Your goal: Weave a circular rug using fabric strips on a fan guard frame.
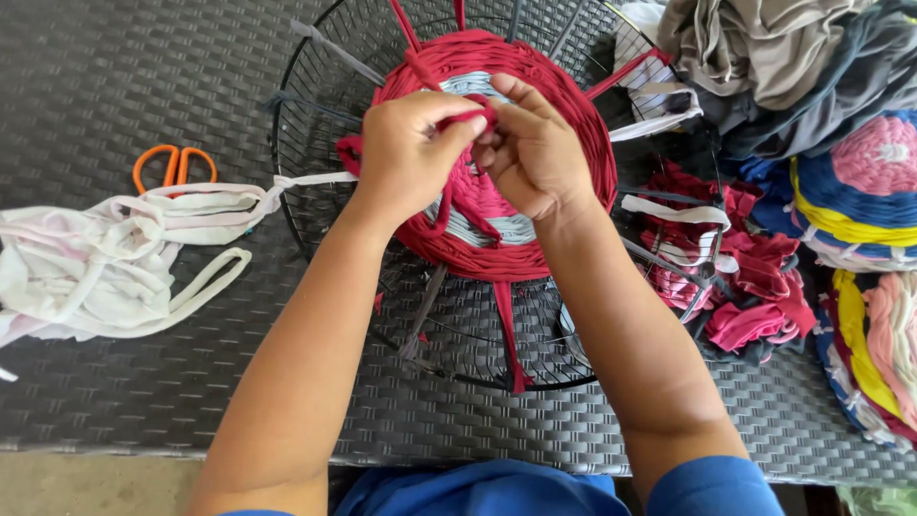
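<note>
Red fabric strip (470, 117), pinched between both hands at the centre of a round woven mat (535, 191) of dark red with pale blue-grey bands. The left hand (413, 153) is curled shut, thumb and forefinger clamped on the strip's near end; the right hand (533, 153) is likewise closed, its fingertips (489, 143) meeting the same strip from the other side. The strip lies directly between the two thumbs, just above the mat's surface, with its short visible length running roughly left to right; a tail appears to trail down from under the left hand toward the viewer, though the fold there is hard to read. The mat is stretched over a circular black wire frame (287, 182), with strips radiating outward like spokes. The frame rests on a dark woven wicker table (115, 76). Orange-handled scissors (174, 164) lie well to the left, just above a heap of white fabric loops (105, 258). To the right sit a pile of red and white fabric scraps (740, 277) and several finished multicoloured mats (860, 191).
</note>
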